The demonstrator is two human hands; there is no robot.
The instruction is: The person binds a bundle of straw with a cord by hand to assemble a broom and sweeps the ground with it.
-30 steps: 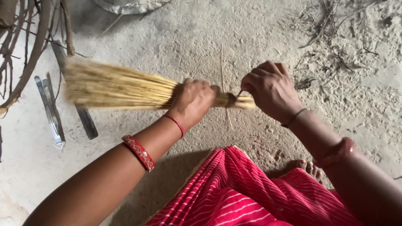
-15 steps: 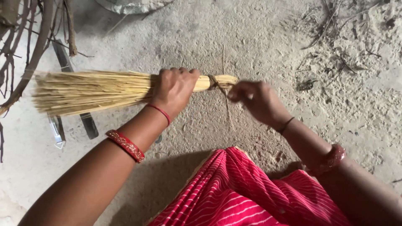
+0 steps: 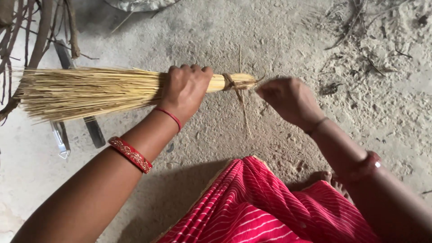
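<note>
Two hands work one bundle in the head view. The left hand (image 3: 185,90) is clenched round the straw broom (image 3: 90,92), fingers wrapped over its neck. Past that grip toward the butt end sits a thin straw tie (image 3: 229,82) wound round the stalks, with a loose strand (image 3: 244,112) hanging down from it. On the far side of the grip the bristles fan out wide and level, held clear above the dirt floor (image 3: 270,36).

Compared with half a second back, the right hand (image 3: 290,100) has drawn away from the butt end and now sits just beyond it, fingers curled; whether it pinches a strand of the tie I cannot tell. The broom itself has barely shifted, so the binding looks like it is being pulled snug.

Below the bristles two flat metal blades (image 3: 76,130) lie on the ground. Dry twigs (image 3: 31,40) cross the corner behind the fanned tips. No container shows whole; only a pale rounded edge (image 3: 137,4) at the top border, contents unseen.
</note>
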